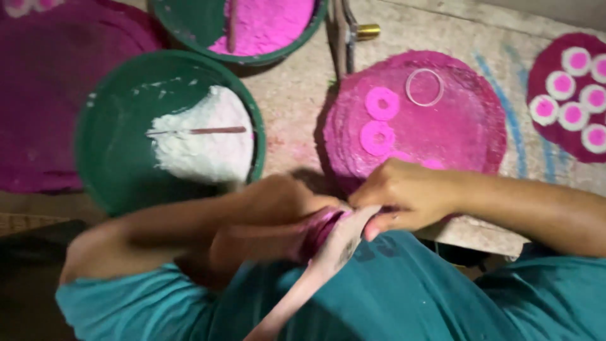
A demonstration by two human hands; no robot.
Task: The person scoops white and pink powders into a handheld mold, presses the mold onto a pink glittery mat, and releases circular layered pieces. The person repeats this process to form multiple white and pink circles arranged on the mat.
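Both hands (pixel 353 205) pinch pink-stained pale strip (pixel 328 252), curved, powder-smeared.

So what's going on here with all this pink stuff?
A person in teal clothes holds a pale strip between both hands, left hand and right hand, close to the body. Ahead lies a round pink disc bearing two pink rings and a clear ring. A green bowl holds white powder.
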